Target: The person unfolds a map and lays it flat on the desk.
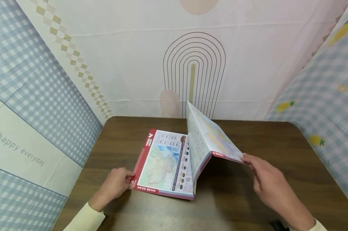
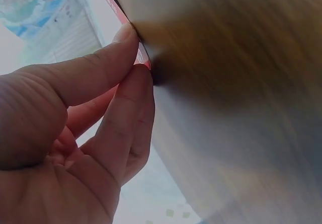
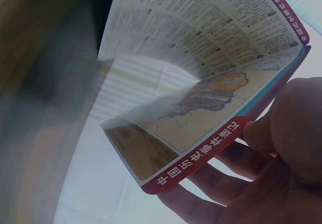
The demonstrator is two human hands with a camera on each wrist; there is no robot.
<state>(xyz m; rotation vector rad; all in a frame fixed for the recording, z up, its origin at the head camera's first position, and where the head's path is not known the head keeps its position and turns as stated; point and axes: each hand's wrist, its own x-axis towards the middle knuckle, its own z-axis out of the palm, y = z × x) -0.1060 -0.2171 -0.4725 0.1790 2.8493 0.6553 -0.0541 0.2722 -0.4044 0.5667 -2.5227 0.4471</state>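
A fold-out map [image 1: 162,166] with a red border lies partly unfolded on the table, its left panel flat and showing a coloured map and printed tables. Its middle panel [image 1: 197,144] rises from the flat one to a ridge, and the right panel [image 1: 220,138] slopes down from there. My left hand [image 1: 114,184] pinches the red lower-left corner between thumb and fingers, as the left wrist view also shows. At the far end of the right panel, my right hand [image 1: 270,181] pinches its edge, thumb on the red title strip [image 3: 198,156]. In the right wrist view, the panels bend apart.
The dark wooden table [image 1: 249,134] extends around the map on all sides. A white patterned cloth [image 1: 133,70] hangs behind its back edge. Blue checked cloth hangs at the left [image 1: 32,64] and right [image 1: 321,112] sides.
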